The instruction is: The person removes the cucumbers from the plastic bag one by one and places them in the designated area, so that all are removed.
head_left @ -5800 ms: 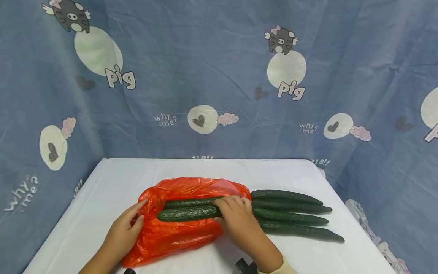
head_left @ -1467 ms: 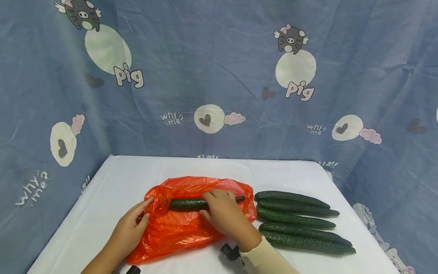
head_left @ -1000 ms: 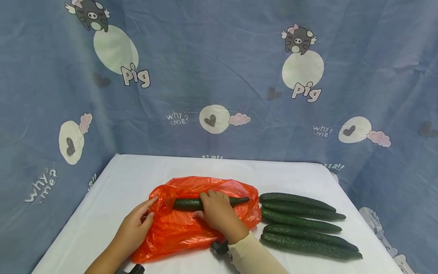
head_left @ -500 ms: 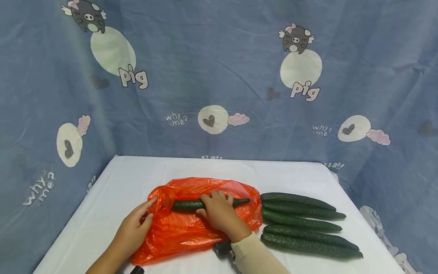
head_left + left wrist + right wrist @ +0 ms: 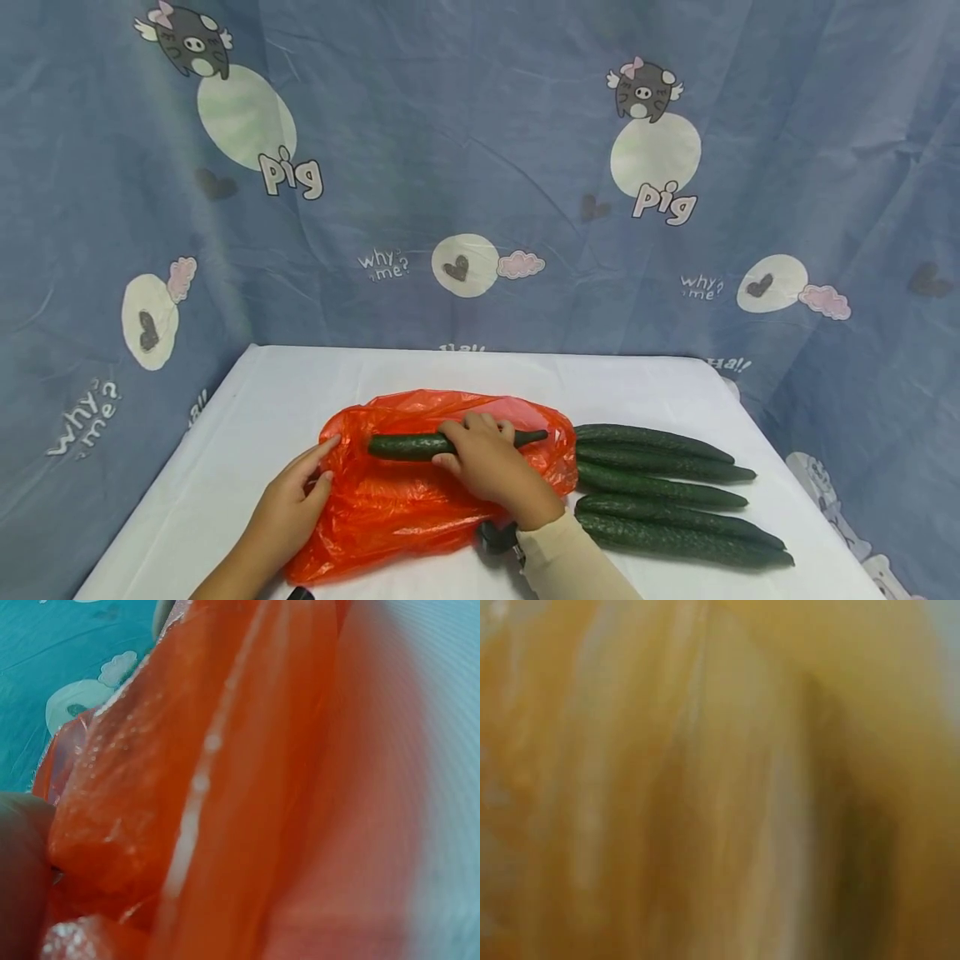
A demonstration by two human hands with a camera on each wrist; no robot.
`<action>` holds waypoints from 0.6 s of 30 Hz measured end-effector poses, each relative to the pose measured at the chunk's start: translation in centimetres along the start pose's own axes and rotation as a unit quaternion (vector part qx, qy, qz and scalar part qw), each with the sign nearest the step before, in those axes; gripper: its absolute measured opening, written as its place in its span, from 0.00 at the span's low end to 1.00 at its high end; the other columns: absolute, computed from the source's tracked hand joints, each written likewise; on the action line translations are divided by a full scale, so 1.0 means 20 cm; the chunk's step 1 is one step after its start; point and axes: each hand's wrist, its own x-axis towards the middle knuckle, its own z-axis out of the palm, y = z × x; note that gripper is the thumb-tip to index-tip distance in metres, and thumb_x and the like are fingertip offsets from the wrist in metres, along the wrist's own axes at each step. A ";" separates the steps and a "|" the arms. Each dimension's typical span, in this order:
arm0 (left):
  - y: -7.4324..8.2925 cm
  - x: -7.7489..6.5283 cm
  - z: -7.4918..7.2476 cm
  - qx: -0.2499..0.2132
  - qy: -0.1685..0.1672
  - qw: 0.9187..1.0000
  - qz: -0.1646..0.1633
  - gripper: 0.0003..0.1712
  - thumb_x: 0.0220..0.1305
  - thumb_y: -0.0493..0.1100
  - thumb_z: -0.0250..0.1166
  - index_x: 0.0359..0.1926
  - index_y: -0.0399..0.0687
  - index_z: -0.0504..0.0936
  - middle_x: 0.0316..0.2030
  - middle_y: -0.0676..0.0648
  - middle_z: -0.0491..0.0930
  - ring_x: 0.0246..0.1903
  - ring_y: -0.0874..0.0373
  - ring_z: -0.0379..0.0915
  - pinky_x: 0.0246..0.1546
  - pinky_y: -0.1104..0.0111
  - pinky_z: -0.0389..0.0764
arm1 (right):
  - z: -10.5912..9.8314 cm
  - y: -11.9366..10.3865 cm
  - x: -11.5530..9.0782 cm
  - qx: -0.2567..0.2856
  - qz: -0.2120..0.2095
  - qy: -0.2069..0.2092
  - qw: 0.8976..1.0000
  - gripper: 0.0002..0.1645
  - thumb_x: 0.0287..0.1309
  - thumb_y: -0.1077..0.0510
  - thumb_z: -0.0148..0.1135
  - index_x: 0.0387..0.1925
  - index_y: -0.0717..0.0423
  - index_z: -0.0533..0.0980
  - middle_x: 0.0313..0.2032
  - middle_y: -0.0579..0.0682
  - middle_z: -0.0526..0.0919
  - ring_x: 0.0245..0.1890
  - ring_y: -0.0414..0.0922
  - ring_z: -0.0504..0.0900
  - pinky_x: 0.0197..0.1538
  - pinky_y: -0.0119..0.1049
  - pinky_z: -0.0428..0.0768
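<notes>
A dark green cucumber (image 5: 405,447) lies lengthwise over the crumpled red plastic bag (image 5: 420,533), its thin stem end pointing right. My right hand (image 5: 491,462) grips it around the middle, fingers over the far side and thumb on the near side. At the bag's left edge, my left hand (image 5: 292,500) pinches the plastic between thumb and fingers. The left wrist view is filled by the bag (image 5: 225,787), with part of the left hand (image 5: 22,862) at its side. Blur covers the right wrist view.
To the right of the bag, several cucumbers (image 5: 667,497) lie side by side on the white table (image 5: 645,383). A blue printed curtain (image 5: 480,150) hangs behind and around the table. A small black device (image 5: 497,537) sits under the right wrist.
Since the earliest frame, one of two cucumbers on the bag has gone to the row at right. The right hand now holds the other, which has shifted slightly left. The left hand stays put.
</notes>
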 end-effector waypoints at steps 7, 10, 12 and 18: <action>-0.01 0.00 0.00 0.010 0.002 1.000 0.005 0.33 0.79 0.40 0.57 0.80 0.52 0.64 0.75 0.37 0.68 0.67 0.38 0.73 0.64 0.43 0.79 | -0.05 -0.04 -0.02 -0.003 -0.027 0.010 1.000 0.27 0.70 0.37 0.62 0.66 0.36 0.74 0.57 0.46 0.78 0.58 0.45 0.70 0.57 0.53 0.65; -0.02 0.00 0.00 0.010 0.001 1.000 0.002 0.33 0.79 0.40 0.57 0.80 0.51 0.64 0.75 0.36 0.67 0.67 0.38 0.73 0.63 0.42 0.79 | -0.07 -0.06 -0.04 -0.008 -0.032 0.012 0.999 0.27 0.70 0.37 0.63 0.66 0.36 0.74 0.55 0.46 0.78 0.57 0.45 0.71 0.57 0.54 0.65; -0.01 0.00 0.00 0.013 0.001 1.000 -0.002 0.33 0.79 0.40 0.57 0.80 0.50 0.63 0.75 0.36 0.67 0.68 0.38 0.72 0.63 0.43 0.79 | -0.09 -0.07 -0.05 -0.014 -0.031 0.013 0.999 0.28 0.69 0.37 0.64 0.66 0.36 0.74 0.53 0.46 0.78 0.55 0.45 0.71 0.57 0.53 0.65; -0.01 0.01 0.00 0.012 0.003 1.000 -0.003 0.33 0.79 0.39 0.56 0.81 0.49 0.63 0.75 0.36 0.67 0.69 0.36 0.71 0.64 0.43 0.77 | -0.17 -0.08 -0.08 -0.021 -0.020 0.009 1.000 0.32 0.70 0.35 0.62 0.70 0.40 0.74 0.54 0.47 0.78 0.55 0.45 0.72 0.56 0.52 0.66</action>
